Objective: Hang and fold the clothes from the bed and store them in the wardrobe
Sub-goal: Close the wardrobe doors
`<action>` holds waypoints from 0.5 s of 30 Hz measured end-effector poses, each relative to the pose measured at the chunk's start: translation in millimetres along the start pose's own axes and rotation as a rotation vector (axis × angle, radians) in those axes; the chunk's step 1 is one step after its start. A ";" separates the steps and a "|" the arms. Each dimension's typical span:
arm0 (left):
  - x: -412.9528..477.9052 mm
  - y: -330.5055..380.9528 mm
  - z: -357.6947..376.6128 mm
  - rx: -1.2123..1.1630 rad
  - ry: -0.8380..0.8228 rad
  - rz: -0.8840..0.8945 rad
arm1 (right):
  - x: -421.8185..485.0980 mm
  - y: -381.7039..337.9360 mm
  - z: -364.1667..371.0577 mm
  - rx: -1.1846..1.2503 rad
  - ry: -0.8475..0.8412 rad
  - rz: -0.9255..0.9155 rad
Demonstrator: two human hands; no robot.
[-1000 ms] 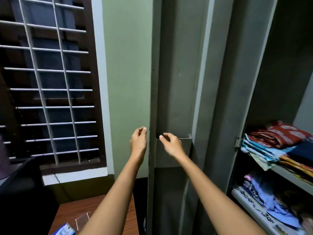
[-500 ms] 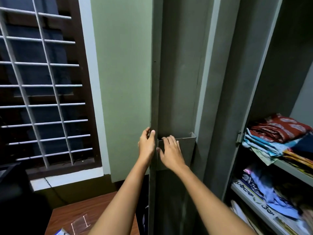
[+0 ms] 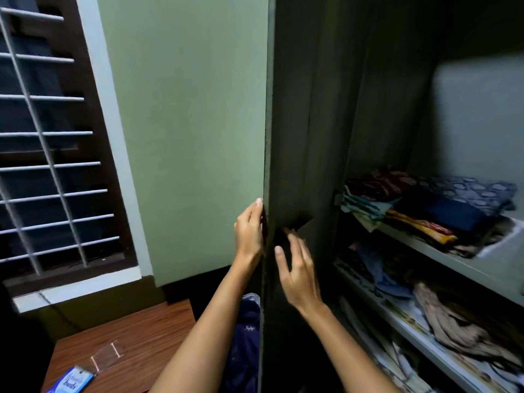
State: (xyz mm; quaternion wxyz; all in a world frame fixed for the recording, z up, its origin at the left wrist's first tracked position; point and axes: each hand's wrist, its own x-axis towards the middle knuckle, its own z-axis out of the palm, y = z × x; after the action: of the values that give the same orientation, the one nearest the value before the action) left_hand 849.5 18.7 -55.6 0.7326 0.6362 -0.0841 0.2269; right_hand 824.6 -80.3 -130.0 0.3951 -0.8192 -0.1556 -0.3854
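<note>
Right grip (image 3: 297, 268) has slipped off the door pocket (image 3: 296, 224), fingers spread wide and empty; left grip (image 3: 249, 231) clasps the wardrobe door (image 3: 306, 109) edge (likely steadying its swing).

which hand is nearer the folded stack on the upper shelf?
Right. The right hand is inside the door, left of and below the stack; left hand is farther left, at the door's outer edge.
</note>
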 end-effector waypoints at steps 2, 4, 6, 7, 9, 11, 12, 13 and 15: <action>-20.6 5.6 22.6 -0.067 -0.057 -0.007 | -15.8 3.5 -27.0 0.008 0.148 -0.064; -37.0 10.2 44.2 -0.140 -0.073 -0.043 | -26.6 7.4 -52.6 -0.028 0.243 -0.183; -53.3 15.3 68.1 -0.205 -0.099 -0.083 | -34.4 11.9 -81.0 -0.109 0.285 -0.274; -63.0 17.5 81.0 -0.219 -0.131 -0.091 | -38.1 14.9 -96.5 -0.159 0.298 -0.304; -76.3 19.9 98.8 -0.239 -0.184 -0.093 | -41.2 19.4 -116.4 -0.244 0.316 -0.353; -88.8 21.0 118.0 -0.254 -0.245 -0.094 | -44.6 25.8 -134.6 -0.345 0.342 -0.360; -94.3 19.6 129.6 -0.259 -0.283 -0.103 | -46.9 30.9 -145.5 -0.407 0.349 -0.357; -97.5 18.1 137.9 -0.270 -0.318 -0.115 | -49.3 35.1 -153.2 -0.467 0.335 -0.359; -103.9 18.1 156.4 -0.288 -0.381 -0.146 | -56.4 45.6 -170.7 -0.587 0.256 -0.343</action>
State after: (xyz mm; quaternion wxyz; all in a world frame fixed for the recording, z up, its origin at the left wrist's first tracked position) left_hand 775.7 -154.9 -54.7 0.8011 0.5609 -0.2060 0.0350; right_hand 726.4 -237.7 -129.9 0.0888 -0.8047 -0.1227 -0.5740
